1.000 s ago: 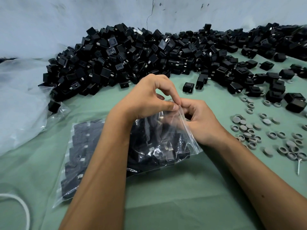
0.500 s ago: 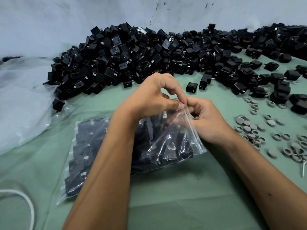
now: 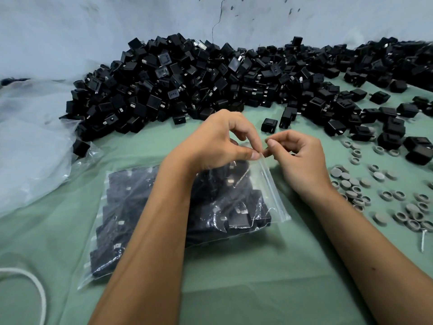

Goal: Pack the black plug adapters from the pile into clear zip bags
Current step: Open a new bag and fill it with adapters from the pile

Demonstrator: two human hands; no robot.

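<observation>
A clear zip bag point(image 3: 264, 198) full of black plug adapters lies on the green cloth in front of me. My left hand point(image 3: 218, 141) pinches the far corner of its zip strip between thumb and forefinger. My right hand point(image 3: 302, 158) hovers just right of that corner, fingers curled, its fingertips at the strip's end; whether they hold the plastic I cannot tell. A second filled bag point(image 3: 121, 214) lies under my left forearm. The big pile of black plug adapters point(image 3: 210, 80) stretches along the wall behind.
Loose adapters point(image 3: 269, 125) sit just beyond my hands. Several grey round caps point(image 3: 379, 198) lie scattered at the right. Crumpled clear plastic sheeting point(image 3: 30, 141) fills the left side, and a white cord point(image 3: 35, 285) curls at the bottom left.
My right hand has slid off the bag's zip strip to the right and lifted slightly. The left hand keeps its pinch on the corner.
</observation>
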